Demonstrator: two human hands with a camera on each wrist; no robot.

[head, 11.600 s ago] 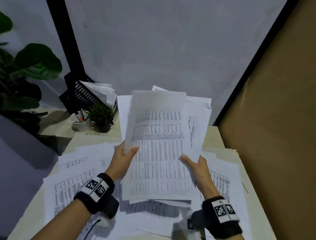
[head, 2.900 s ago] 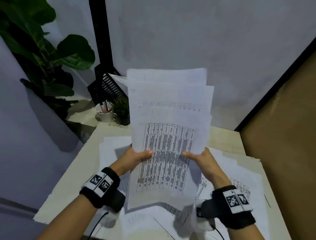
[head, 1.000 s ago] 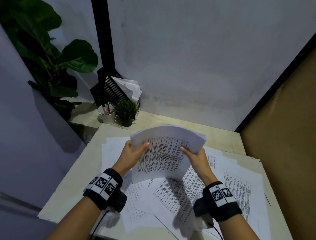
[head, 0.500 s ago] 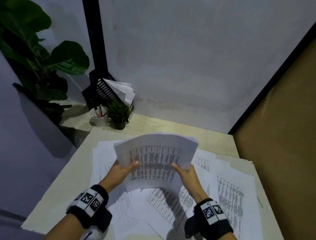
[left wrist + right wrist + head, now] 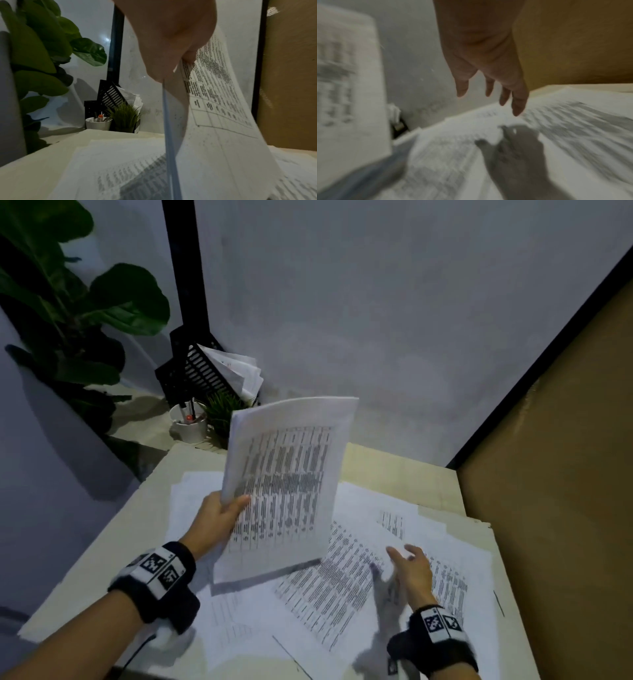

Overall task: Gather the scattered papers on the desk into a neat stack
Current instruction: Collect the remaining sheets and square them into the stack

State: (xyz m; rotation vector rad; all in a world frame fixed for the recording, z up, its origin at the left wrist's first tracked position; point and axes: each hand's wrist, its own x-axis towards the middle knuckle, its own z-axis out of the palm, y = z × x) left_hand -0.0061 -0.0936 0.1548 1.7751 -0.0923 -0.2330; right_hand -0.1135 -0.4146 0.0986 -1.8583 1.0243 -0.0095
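Papers: held stack (image 5: 284,491) is up off the desk (image 5: 99,546), tilted near-upright, pinched at its left edge by the left hand (image 5: 214,522), thumb on the printed face, fingers behind. Half a second ago both hands held it; now the right hand (image 5: 409,571) has let go and hovers, fingers spread and empty, just above the loose sheets (image 5: 342,587) on the right side, its shadow on them. Wrist view is blurred, so contact with the sheets can't be told. Likely reaching for the next sheet to add to the stack. Many sheets remain scattered over the desk, overlapping at angles, so the task looks well short of done. Far left: black tray (image 5: 198,371) with papers, cup (image 5: 188,422), small plant (image 5: 222,412).
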